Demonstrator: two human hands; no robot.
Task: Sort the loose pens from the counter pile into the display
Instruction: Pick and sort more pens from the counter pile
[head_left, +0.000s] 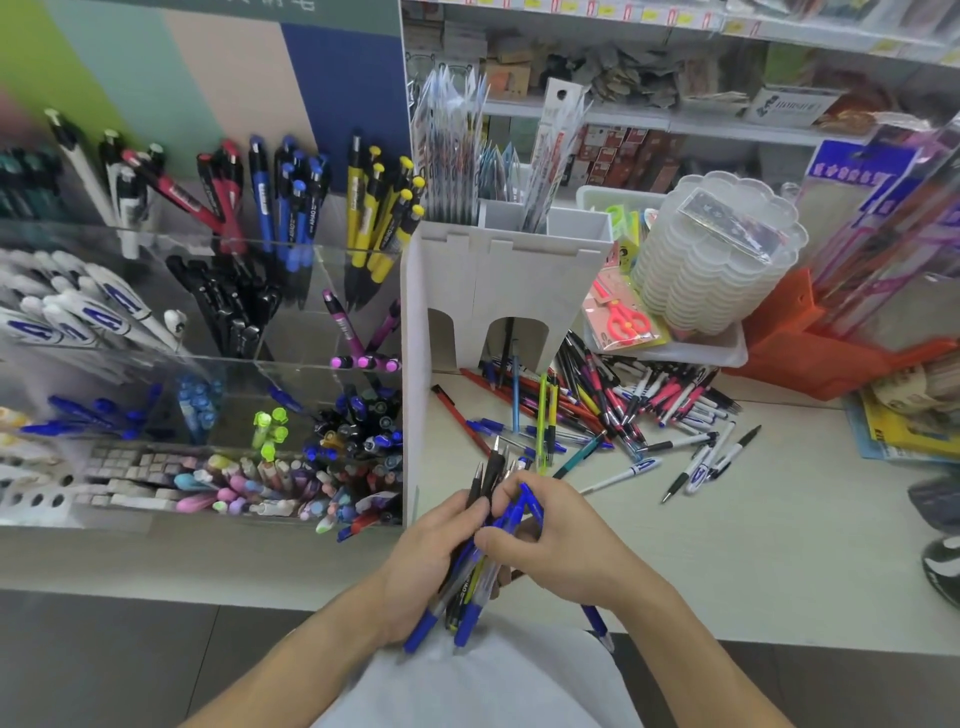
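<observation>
A pile of loose pens in red, blue, black, white and green lies on the white counter, right of the clear acrylic display. My left hand grips a bundle of blue and black pens near the counter's front edge. My right hand pinches a blue pen at the top of that bundle. The display's compartments hold pens sorted by colour: white, black, red, blue, yellow, purple and pastel ones.
A tall white cardboard holder stands between the display and the pile. Behind the pile sit a stack of clear plastic boxes, red scissors in a pack and an orange stand. Shelves of goods run along the back.
</observation>
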